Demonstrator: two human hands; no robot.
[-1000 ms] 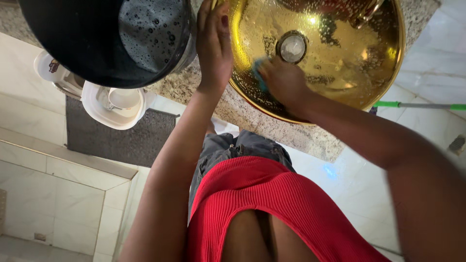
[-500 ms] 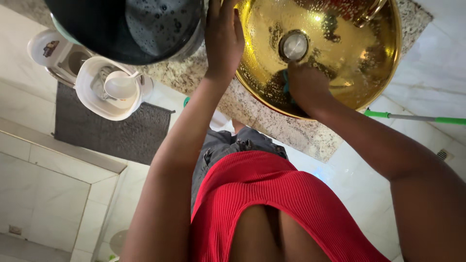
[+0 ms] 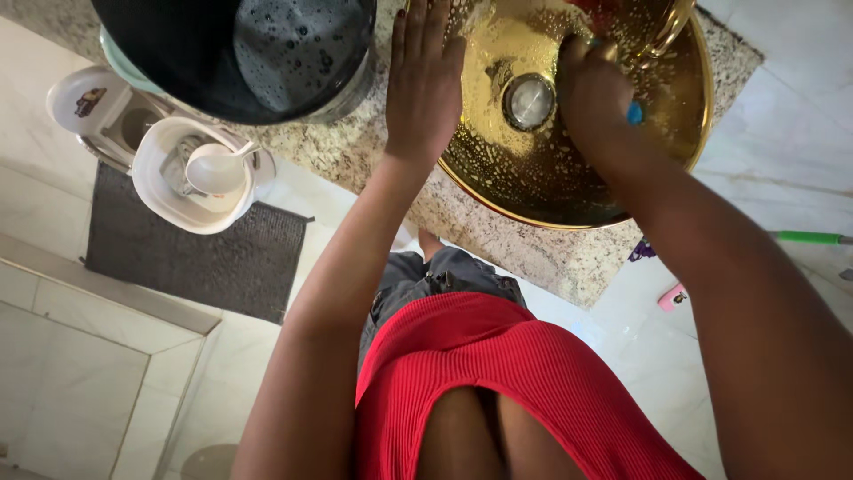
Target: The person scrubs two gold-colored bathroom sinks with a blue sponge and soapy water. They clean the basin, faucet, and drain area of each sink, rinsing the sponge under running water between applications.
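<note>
While the left hand (image 3: pixel 425 84) lies flat, fingers spread, on the basin (image 3: pixel 533 191) rim, the right hand (image 3: pixel 593 93) fingers curl around a blue sponge (image 3: pixel 634 113) inside. Sponge: soft, light, likely slippery when soapy; best pinched across its body. Basin: rigid, wet, set on the table (image 3: pixel 498 236).

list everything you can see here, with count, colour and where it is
basin: 1, shiny gold, soapy, set on the counter, top centre
drain plug: 1, silver, bottom of the basin
sponge: 1, blue, mostly hidden under the right hand
counter: 1, speckled granite, across the top
bucket: 1, black, sudsy water inside, on the counter, top left
tub: 1, white, on the floor at left, holds a white scoop
mat: 1, dark grey, floor at left
mop handle: 1, green, floor at right edge
left hand: flat on the basin rim
right hand: inside the basin, on the sponge
</note>
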